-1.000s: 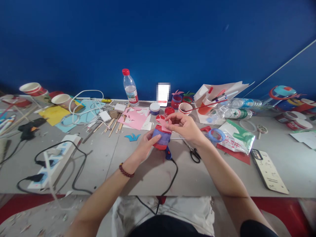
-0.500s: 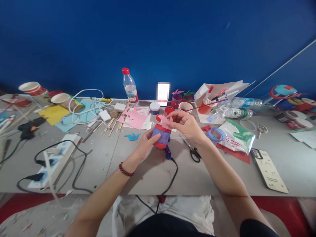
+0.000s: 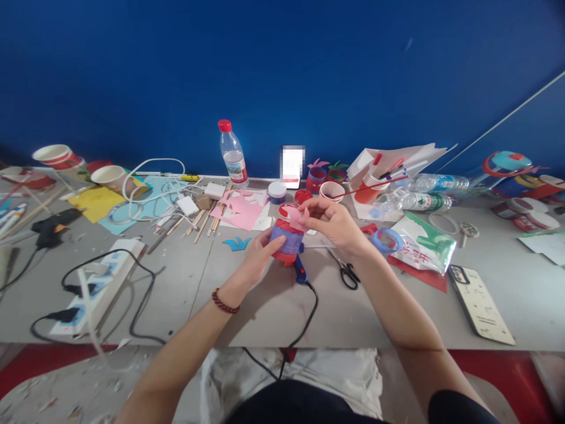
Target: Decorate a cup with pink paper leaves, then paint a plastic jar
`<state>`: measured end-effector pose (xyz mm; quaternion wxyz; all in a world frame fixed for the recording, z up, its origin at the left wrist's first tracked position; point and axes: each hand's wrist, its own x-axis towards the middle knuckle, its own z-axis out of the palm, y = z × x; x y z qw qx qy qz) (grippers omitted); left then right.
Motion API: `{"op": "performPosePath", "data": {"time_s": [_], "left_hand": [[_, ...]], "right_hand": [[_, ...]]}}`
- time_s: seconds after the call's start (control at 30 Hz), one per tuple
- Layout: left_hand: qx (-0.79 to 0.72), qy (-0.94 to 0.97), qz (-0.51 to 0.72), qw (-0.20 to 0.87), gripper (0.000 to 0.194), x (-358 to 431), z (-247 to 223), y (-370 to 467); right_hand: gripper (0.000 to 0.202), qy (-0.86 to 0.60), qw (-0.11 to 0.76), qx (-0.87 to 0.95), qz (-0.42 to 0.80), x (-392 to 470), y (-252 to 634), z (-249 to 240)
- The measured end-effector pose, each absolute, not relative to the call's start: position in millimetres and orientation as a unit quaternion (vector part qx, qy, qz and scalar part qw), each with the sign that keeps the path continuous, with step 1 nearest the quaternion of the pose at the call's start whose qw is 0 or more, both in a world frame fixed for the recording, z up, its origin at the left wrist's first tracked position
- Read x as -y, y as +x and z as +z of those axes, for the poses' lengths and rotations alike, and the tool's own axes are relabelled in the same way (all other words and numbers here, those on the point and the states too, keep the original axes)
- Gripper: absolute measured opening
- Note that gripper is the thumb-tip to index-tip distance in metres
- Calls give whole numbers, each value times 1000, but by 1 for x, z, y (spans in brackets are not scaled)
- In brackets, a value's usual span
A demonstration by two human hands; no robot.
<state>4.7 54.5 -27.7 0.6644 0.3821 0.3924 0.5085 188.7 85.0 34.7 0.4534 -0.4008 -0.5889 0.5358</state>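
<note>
My left hand (image 3: 262, 254) is wrapped round a small cup painted purple and red (image 3: 286, 242), held above the table. Between the thumb and fingers of my right hand (image 3: 329, 221) is a pink paper cutout (image 3: 299, 219) with pointed tips, at the cup's upper rim. Whether the cutout is stuck to the cup I cannot tell. Behind and below the cup lies a blue corded tool (image 3: 301, 271), partly hidden by it. Black-handled scissors (image 3: 348, 275) rest right of the tool. A blue paper cutout (image 3: 237, 244) lies to the left of my left hand.
A power strip (image 3: 99, 288) and trailing cables occupy the left. Pink paper (image 3: 242, 209), sticks and a water bottle (image 3: 233, 156) stand or lie further back. Paint jars (image 3: 277, 192), a white cup (image 3: 331, 191) and blue tape (image 3: 387, 240) surround my hands. A phone (image 3: 481, 304) lies right.
The cup has shifted very slightly to the left in my left hand. My right hand still pinches the pink cutout at the rim; little else differs.
</note>
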Motion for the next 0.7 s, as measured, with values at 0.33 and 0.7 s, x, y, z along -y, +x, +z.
{"op": "performPosePath", "data": {"time_s": [0.33, 0.7], "left_hand": [[-393, 380, 509, 665, 48, -54, -26, 5], [-393, 384, 511, 661, 50, -54, -26, 4]], "right_hand": [[26, -413, 450, 586, 532, -79, 184, 41], [33, -424, 417, 620, 512, -80, 188, 49]]}}
